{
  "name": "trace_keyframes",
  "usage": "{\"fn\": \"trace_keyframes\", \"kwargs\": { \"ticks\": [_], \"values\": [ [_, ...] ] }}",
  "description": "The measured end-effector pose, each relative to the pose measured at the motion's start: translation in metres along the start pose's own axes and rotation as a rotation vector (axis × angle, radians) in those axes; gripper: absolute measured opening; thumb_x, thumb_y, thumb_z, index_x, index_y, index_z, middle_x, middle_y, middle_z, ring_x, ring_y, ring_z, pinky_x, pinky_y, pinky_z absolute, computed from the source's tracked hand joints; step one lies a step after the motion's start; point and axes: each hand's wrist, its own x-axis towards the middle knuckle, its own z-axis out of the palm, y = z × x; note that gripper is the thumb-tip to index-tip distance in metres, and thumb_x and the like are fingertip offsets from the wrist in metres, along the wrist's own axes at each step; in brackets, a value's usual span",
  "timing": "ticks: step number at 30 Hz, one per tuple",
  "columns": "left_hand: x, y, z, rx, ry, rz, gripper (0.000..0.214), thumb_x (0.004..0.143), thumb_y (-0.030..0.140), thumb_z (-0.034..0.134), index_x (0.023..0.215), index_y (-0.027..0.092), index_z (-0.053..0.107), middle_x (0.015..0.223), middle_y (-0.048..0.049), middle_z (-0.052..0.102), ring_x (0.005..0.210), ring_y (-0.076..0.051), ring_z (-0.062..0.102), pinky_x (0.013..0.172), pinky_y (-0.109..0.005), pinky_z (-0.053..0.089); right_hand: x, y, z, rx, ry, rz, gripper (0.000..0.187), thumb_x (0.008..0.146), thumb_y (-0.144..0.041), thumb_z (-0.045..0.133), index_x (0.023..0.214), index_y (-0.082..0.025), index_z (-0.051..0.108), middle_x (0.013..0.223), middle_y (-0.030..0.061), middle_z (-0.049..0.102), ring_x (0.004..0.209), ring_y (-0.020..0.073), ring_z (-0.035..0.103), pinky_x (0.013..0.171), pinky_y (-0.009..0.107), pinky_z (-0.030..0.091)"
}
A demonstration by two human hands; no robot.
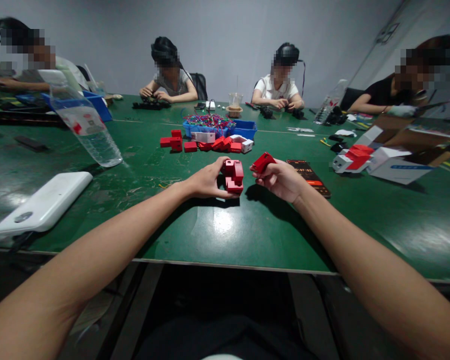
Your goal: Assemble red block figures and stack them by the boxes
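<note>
The left hand's point(206, 181) fingers curl round a blocky red plastic housing point(234, 176), thumb and fingertips pinching it just above the green table point(217, 225). The right hand point(279, 179) pinches a smaller red plastic piece point(263, 162) between thumb and forefinger, just beside the housing but apart from it. Both grips are fingertip-only, so I judge a slip possible: the small piece could drop onto the phone point(309, 177) lying near the right wrist (its screen is lit). Farther out, a blue bin point(243, 129) holds a tangle of coloured wires point(209, 120), with loose red and white housings point(206, 142) heaped before it. An open cardboard box point(431, 135) sits to the right, its contents hidden.
</note>
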Motion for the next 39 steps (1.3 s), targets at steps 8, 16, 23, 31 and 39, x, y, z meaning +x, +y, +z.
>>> {"fn": "trace_keyframes", "kwargs": {
  "ticks": [8,16,23,31,39],
  "values": [
    [0.0,0.0,-0.001,0.001,-0.007,-0.011,0.087,0.061,0.056,0.079,0.127,0.018,0.035,0.116,-0.0127,0.06,0.103,-0.027,0.063,0.09,-0.04,0.051,0.0,-0.001,-0.003,0.003,-0.024,-0.006,0.031,0.05,-0.002,0.054,0.077,-0.016,0.06,0.075,0.0011,0.07,0.062,0.0118,0.06,0.052,0.022,0.044],
    [0.0,0.0,0.0,-0.006,0.002,0.003,0.088,0.062,0.056,0.079,0.128,0.018,0.035,0.118,-0.0132,0.06,0.104,-0.027,0.063,0.091,-0.04,0.05,-0.001,0.002,0.003,0.015,-0.019,0.017,0.027,0.065,-0.007,0.073,0.088,-0.015,0.064,0.08,0.002,0.072,0.059,0.0077,0.06,0.054,0.018,0.047],
    [0.001,0.0,0.0,-0.006,0.005,0.005,0.088,0.062,0.056,0.079,0.127,0.018,0.035,0.117,-0.0129,0.06,0.102,-0.026,0.063,0.09,-0.039,0.051,0.002,0.005,-0.001,-0.058,-0.018,0.005,0.028,0.065,-0.015,0.082,0.087,-0.016,0.066,0.075,0.0013,0.07,0.048,0.004,0.048,0.043,0.016,0.039],
    [0.0,0.001,-0.001,-0.013,0.002,-0.008,0.086,0.061,0.055,0.08,0.126,0.018,0.037,0.115,-0.012,0.061,0.102,-0.026,0.064,0.089,-0.039,0.051,0.002,0.007,-0.002,-0.184,-0.012,-0.059,0.037,0.054,-0.023,0.087,0.086,-0.014,0.07,0.07,-0.0004,0.066,0.046,0.0022,0.04,0.039,0.017,0.026],
    [0.0,0.001,-0.001,-0.007,-0.005,-0.011,0.088,0.061,0.056,0.079,0.127,0.018,0.036,0.116,-0.012,0.061,0.102,-0.027,0.064,0.09,-0.04,0.051,0.005,0.011,-0.004,-0.191,0.038,-0.091,0.042,0.045,-0.009,0.076,0.086,-0.018,0.074,0.083,0.0032,0.073,0.062,0.0091,0.055,0.046,0.018,0.028]
  ]
}}
